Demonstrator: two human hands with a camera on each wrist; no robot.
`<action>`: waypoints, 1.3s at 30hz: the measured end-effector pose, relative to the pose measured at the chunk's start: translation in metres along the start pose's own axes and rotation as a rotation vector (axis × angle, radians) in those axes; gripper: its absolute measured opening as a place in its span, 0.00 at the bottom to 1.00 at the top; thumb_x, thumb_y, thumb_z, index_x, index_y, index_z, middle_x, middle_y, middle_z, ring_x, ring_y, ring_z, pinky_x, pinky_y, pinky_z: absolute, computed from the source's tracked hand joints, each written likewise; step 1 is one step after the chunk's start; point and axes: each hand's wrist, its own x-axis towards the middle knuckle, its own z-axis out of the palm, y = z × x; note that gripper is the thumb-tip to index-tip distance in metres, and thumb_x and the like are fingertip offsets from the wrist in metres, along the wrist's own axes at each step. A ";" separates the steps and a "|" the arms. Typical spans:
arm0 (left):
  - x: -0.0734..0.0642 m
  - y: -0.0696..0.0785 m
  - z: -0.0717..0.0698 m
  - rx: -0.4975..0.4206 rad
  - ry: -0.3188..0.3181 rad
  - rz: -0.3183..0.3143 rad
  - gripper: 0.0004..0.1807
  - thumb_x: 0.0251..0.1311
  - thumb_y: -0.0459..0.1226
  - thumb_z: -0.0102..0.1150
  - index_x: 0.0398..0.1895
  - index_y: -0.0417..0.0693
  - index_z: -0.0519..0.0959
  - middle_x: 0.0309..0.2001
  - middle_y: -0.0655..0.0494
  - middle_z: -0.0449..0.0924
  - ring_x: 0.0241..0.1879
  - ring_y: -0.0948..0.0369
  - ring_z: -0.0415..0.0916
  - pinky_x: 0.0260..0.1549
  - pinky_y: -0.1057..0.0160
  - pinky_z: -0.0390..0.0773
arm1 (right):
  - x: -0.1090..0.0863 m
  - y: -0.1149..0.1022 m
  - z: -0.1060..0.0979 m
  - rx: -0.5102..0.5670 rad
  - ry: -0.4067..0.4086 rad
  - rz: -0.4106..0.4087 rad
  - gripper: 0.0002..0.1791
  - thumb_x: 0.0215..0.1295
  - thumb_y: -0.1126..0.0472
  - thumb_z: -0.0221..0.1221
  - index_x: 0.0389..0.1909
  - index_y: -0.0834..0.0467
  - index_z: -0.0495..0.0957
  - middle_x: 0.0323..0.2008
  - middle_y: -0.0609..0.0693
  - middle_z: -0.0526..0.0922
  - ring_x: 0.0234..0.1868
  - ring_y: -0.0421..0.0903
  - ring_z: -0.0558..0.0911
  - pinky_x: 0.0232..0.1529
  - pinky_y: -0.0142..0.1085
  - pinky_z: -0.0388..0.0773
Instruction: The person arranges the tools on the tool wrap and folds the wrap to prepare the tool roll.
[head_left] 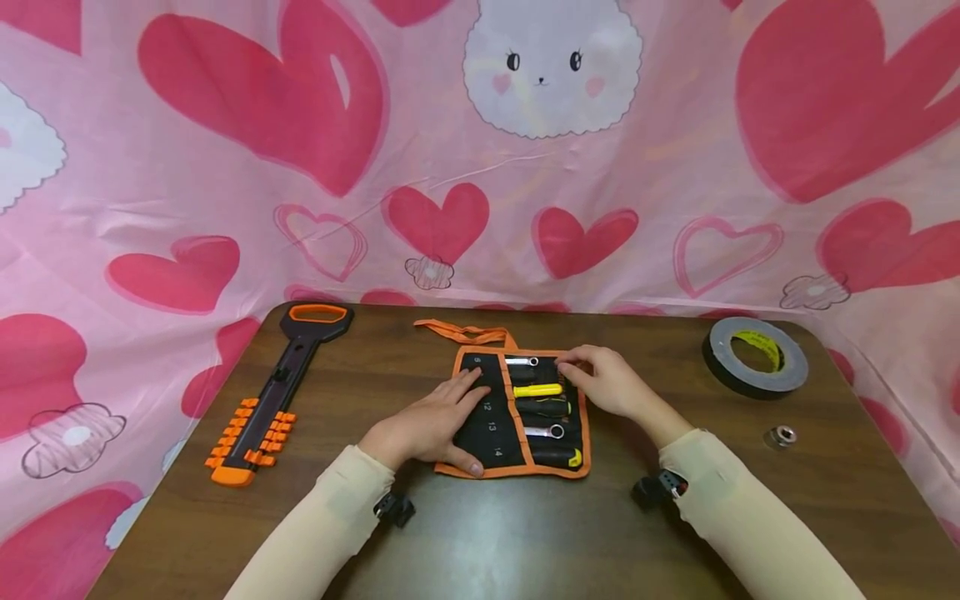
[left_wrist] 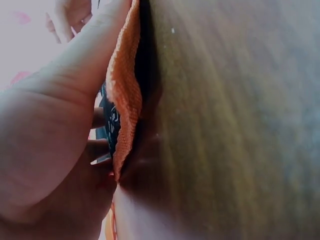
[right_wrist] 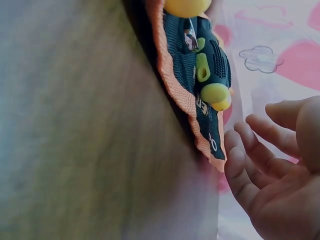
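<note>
An unrolled black tool pouch (head_left: 506,435) with orange trim lies on the table, its orange strap (head_left: 461,333) trailing at the far side. Its slots hold a small wrench (head_left: 522,362), a yellow-handled tool (head_left: 537,390), a black-handled tool (head_left: 545,407), a larger ring wrench (head_left: 555,432) and a black-and-yellow handle (head_left: 555,457). My left hand (head_left: 438,419) rests spread on the pouch's numbered left part, thumb near the front edge. At the far right corner is my right hand (head_left: 609,385), fingers loosely bent. In the right wrist view, thumb and fingers (right_wrist: 240,175) stand apart, with nothing between them.
On the left lies a black-and-orange long-handled rack (head_left: 281,375) with orange clips. A grey tape roll (head_left: 787,367) is at the back right, with a small metal socket (head_left: 783,435) in front of it. A pink heart-print cloth (head_left: 450,150) hangs behind the wooden table (head_left: 510,533).
</note>
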 end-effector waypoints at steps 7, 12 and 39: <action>-0.002 -0.002 0.001 0.019 0.033 0.014 0.62 0.56 0.64 0.77 0.88 0.54 0.56 0.91 0.54 0.39 0.89 0.49 0.44 0.83 0.42 0.60 | -0.021 0.000 -0.004 0.017 0.004 -0.040 0.14 0.80 0.58 0.62 0.57 0.60 0.88 0.50 0.53 0.90 0.47 0.49 0.83 0.55 0.52 0.85; -0.007 -0.001 -0.003 0.025 0.065 0.056 0.53 0.61 0.61 0.75 0.85 0.56 0.63 0.88 0.54 0.52 0.86 0.51 0.56 0.78 0.41 0.69 | -0.038 -0.004 -0.009 0.020 -0.003 -0.038 0.13 0.79 0.60 0.63 0.57 0.59 0.88 0.50 0.52 0.90 0.45 0.47 0.82 0.52 0.46 0.85; -0.043 0.000 0.002 0.015 -0.009 0.214 0.27 0.71 0.43 0.73 0.71 0.55 0.82 0.82 0.60 0.67 0.75 0.58 0.75 0.71 0.51 0.79 | -0.096 -0.016 0.019 0.152 -0.177 -0.084 0.16 0.69 0.57 0.73 0.55 0.53 0.87 0.53 0.49 0.87 0.47 0.40 0.84 0.51 0.34 0.86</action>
